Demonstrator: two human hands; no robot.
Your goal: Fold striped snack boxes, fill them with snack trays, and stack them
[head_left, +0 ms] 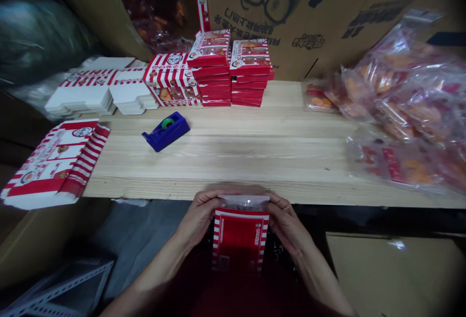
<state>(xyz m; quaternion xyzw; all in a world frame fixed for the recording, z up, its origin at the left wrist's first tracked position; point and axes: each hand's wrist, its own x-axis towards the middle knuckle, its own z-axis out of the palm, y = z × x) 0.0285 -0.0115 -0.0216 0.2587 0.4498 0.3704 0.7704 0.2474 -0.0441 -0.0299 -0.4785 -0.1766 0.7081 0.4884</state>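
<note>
My left hand (204, 215) and my right hand (286, 220) hold a small red box (241, 239) with striped red-and-white edges, just in front of the table's front edge. Its printed panel faces up. At the box's far end shows a pale, shiny strip of clear plastic (245, 203), with the fingers of both hands closed at its two sides. I cannot tell how much of the plastic lies inside the box. The undersides of the fingers are hidden.
On the wooden table (247, 147) sits a blue tape dispenser (166, 131). Stacked red boxes (251, 72) stand at the back. Flat cartons (54, 157) and white-flapped ones (85, 93) lie left. Clear packets (404, 98) pile up right. A large cardboard box (327, 59) stands behind.
</note>
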